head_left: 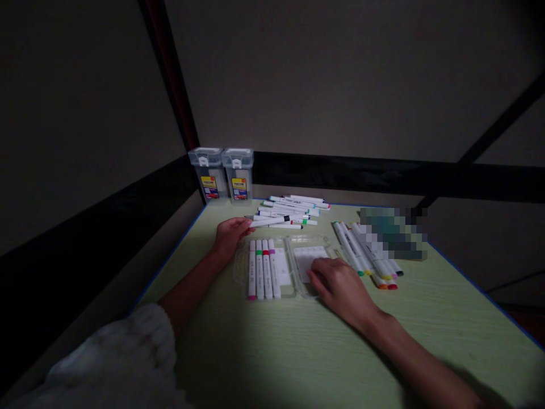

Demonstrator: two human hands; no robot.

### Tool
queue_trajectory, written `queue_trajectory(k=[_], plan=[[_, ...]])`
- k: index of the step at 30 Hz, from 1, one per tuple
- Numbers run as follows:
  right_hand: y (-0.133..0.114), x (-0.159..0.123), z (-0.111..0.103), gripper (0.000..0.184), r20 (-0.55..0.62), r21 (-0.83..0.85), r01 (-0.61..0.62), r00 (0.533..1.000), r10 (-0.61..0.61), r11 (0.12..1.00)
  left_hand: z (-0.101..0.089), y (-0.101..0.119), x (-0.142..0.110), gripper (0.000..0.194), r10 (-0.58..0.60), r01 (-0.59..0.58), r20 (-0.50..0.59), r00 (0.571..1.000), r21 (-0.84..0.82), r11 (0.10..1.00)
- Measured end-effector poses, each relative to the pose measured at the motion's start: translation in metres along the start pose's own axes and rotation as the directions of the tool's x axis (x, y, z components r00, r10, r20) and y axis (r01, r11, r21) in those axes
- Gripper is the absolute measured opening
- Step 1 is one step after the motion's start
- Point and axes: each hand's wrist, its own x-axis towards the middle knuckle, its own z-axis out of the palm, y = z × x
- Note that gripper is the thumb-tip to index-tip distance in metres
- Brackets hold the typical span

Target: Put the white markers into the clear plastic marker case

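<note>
A white marker with a black end (269, 222) is pinched between the thumb and fingers of my left hand (232, 234), just beyond the case's left half. An open clear plastic case (291, 287) lies flat in front of me. Its left half holds several white markers (266, 270) side by side, with pink, green, red and purple bands. My right hand (340, 284) rests over the right half and its white insert (304, 258). Its fingers are curled, nothing shows in them, and their undersides are hidden.
Loose white markers (293, 204) are piled toward the back. To the right lies another bunch of markers (370, 253), beside a blurred-out green item (394, 233). Two clear lidded boxes (238, 176) stand at the table's (272, 346) back left corner, near dark walls.
</note>
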Motion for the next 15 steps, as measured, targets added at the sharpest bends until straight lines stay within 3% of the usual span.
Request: queue_trajectory(k=[7, 11, 15], plan=[[-0.003, -0.002, 0.0, 0.016, -0.096, 0.102, 0.083, 0.993, -0.073, 0.991, 0.009, 0.022, -0.012, 0.019, 0.011, -0.019, -0.068, 0.998, -0.114, 0.993], [-0.004, -0.003, 0.0, 0.028, -0.139, 0.13, 0.142, 0.982, -0.124, 0.981, 0.016, 0.034, -0.023, 0.016, 0.018, -0.033, -0.131, 0.991, -0.117, 0.993], [-0.003, -0.003, 0.001, 0.046, -0.17, 0.131, 0.188, 0.972, -0.165, 0.973, 0.03, 0.033, -0.038, 0.013, -0.06, 0.044, -0.086, 0.995, -0.172, 0.984]])
